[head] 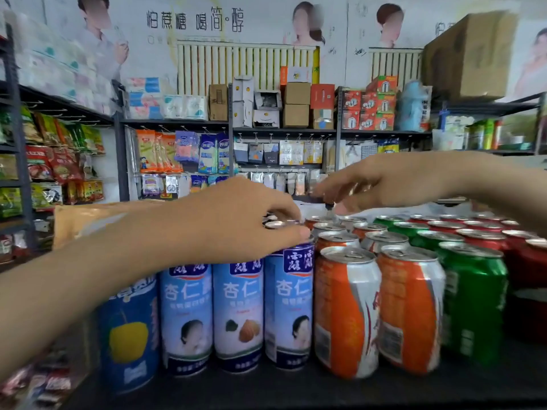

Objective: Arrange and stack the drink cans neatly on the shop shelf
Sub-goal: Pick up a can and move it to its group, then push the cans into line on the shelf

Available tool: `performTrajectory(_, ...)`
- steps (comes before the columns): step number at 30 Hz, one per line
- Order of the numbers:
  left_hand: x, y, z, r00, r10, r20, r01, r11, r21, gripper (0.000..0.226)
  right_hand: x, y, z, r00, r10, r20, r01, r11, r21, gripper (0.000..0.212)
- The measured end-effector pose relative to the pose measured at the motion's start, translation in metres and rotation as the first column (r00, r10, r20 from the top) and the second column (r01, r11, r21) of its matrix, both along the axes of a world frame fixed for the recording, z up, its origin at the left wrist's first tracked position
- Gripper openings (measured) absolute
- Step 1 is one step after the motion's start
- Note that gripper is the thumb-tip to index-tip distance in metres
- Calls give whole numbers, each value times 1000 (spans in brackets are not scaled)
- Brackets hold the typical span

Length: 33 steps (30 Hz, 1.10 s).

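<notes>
**Item:** tall pale-blue-and-white aluminium cans (pixel 238 315), 3 in front row, upright, packed side by side, directly below the left fingers (pixel 284 208).

- **Left hand** (pixel 251 220): a silver can top (pixel 275 224) is pinched betw. fingers and thumb, clamped on its rim. Can body is hidden by the hand; prob. 2nd row.
- **Right hand** (pixel 393 182): held above the short orange-and-silver aluminium cans (pixel 346 315). Fingers (pixel 328 189) are blurred, so apart or together cannot be told.
- **Adjacent:** dark-blue aluminium can w/ yellow fruit print (pixel 128 335) under the left wrist. Green aluminium cans (pixel 473 297) and red aluminium cans (pixel 485 241) under the right forearm.

**Risks (judged):**
- A rim-only pinch may slip if the can is lifted.
- Rows are packed tight, so a tilted can could catch a neighbour and a row could be toppled.
- The left forearm lies low over the front row, which could be knocked fwd off the edge.

**Surface:** dark shelf board (pixel 296 392), matte, level.

**Room:** shop. Wire racks (pixel 183 161) w/ hanging packets beyond the fingers, brown cardboard boxes (pixel 296 105) above, white ribbed radiator (pixel 236 63), poster wall (pixel 195 22).
</notes>
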<state>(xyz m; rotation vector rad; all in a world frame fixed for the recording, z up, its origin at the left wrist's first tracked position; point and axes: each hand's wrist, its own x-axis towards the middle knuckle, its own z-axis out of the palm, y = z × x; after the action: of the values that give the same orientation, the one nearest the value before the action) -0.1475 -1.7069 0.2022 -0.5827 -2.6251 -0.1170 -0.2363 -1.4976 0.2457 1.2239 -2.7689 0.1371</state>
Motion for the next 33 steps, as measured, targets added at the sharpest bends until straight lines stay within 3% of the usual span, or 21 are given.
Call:
performTrajectory(3, 8, 27, -11, 997, -51, -55, 45, 993, -109, 44, 32, 22, -15, 998, -54, -36, 53, 998, -30, 54)
performTrajectory(7, -4, 43, -20, 988, 121, -93, -143, 942, -304, 71, 48, 40, -38, 979, -185, -88, 189, 981, 37, 51)
performTrajectory(11, -17, 51, -24, 980, 183, -74, -197, 925, -324, 99, 49, 48, -52, 959, -269, -88, 274, 960, 50, 59)
performTrajectory(16, -22, 57, -17, 983, 181, -13, -175, 927, -332, 104, 51, 61, -54, 961, -268, 71, 267, 963, 13, 56)
performTrajectory(20, -22, 63, -15, 978, 207, 22, -188, 924, -332, 101, 47, 61, -54, 958, -281, 55, 282, 959, -5, 54)
performTrajectory(26, -20, 70, -12, 958, 282, 47, -248, 901, -354, 92, 46, 68, -55, 962, -268, -48, 267, 964, -15, 84)
performTrajectory(29, -12, 78, -19, 959, 273, -79, -284, 912, -295, 70, 44, 93, -54, 968, -244, -53, 237, 965, -113, 76)
performTrajectory(33, -2, 113, -33, 953, 177, -245, -229, 952, -203, 61, 38, 129, -60, 979, -202, 16, 203, 973, -107, 42)
